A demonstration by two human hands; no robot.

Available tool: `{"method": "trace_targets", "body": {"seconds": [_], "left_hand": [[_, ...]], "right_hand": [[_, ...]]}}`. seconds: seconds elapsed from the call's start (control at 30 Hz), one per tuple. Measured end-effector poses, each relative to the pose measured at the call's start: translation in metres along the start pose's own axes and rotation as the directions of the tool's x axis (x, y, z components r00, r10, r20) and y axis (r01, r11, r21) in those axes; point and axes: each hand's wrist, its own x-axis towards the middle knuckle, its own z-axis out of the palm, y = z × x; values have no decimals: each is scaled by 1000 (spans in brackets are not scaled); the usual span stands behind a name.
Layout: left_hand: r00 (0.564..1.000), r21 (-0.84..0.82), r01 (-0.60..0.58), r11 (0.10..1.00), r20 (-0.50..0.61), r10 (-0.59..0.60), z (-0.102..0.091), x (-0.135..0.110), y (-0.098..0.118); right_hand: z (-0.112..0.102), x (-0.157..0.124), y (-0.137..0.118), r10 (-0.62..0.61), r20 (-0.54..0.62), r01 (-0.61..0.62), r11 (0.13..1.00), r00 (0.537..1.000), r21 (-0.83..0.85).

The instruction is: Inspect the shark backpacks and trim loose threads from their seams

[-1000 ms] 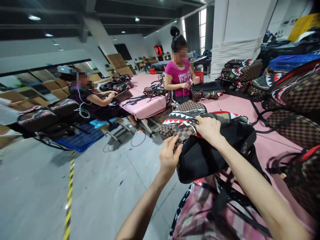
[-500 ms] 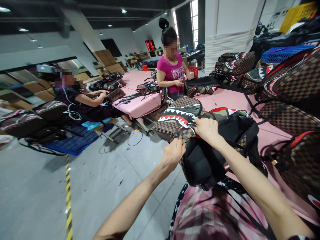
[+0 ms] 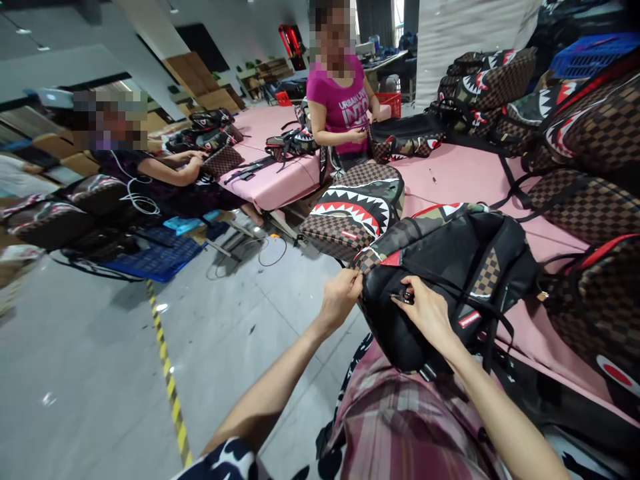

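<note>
A backpack [image 3: 430,247] lies in front of me, its black back panel and straps up, with brown checkered and camouflage fabric along the far edge. My left hand [image 3: 340,297] is closed on the backpack's left edge, near a checkered corner. Over the black panel, my right hand [image 3: 427,310] is closed around a small dark tool [image 3: 406,295], whose exact kind is hard to make out. Just beyond the left hand lies a checkered shark-mouth panel [image 3: 350,207], which seems to belong to another bag.
Several checkered bags [image 3: 580,207] crowd the right of the pink table [image 3: 450,167]. Across it, a person in a pink shirt [image 3: 340,100] handles a bag. At left, another person [image 3: 165,170] sits by a blue crate [image 3: 160,257]. Yellow-black tape [image 3: 167,373] marks the floor.
My right hand has left the bag's far edge and come down over the black panel, with a small dark tool now showing. The backpack's back faces me more; my view has tilted down.
</note>
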Motion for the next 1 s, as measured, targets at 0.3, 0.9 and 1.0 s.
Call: {"method": "trace_targets", "body": {"seconds": [0.3, 0.9, 1.0], "left_hand": [[1000, -53, -4, 999, 8, 5, -1, -1, -5], [998, -72, -56, 996, -37, 54, -1, -4, -7], [998, -77, -54, 996, -35, 52, 0, -4, -7]], "right_hand": [[0, 9, -31, -65, -40, 64, 998, 997, -19], [7, 17, -30, -191, -168, 195, 981, 967, 7], [4, 17, -30, -193, -151, 194, 981, 970, -8]]}}
